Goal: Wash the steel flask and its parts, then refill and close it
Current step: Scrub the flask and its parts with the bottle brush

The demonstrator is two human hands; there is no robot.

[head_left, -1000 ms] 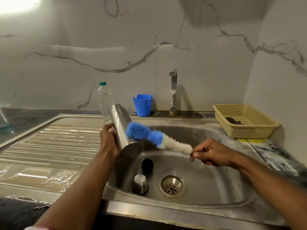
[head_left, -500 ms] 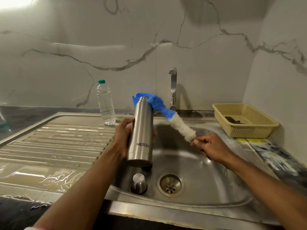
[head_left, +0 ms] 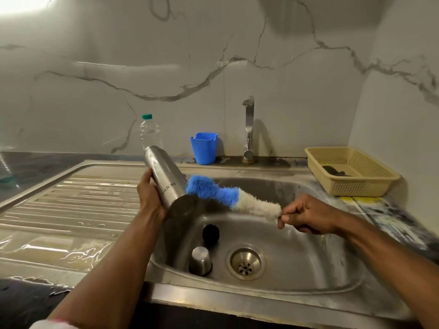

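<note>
Centrally, left hand (head_left: 149, 198) grips the tilted steel flask (head_left: 166, 179), base toward camera; right hand (head_left: 306, 216) pinches the blue-white brush (head_left: 228, 198) against it.

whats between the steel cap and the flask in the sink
In the head view, a black round stopper lies on the sink floor between the steel cap and the tilted flask above it.

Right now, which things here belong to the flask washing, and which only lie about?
For the job: steel flask, bottle brush, steel cap, black stopper, sink, tap.

Lying about: plastic water bottle, blue cup, yellow basket.
</note>
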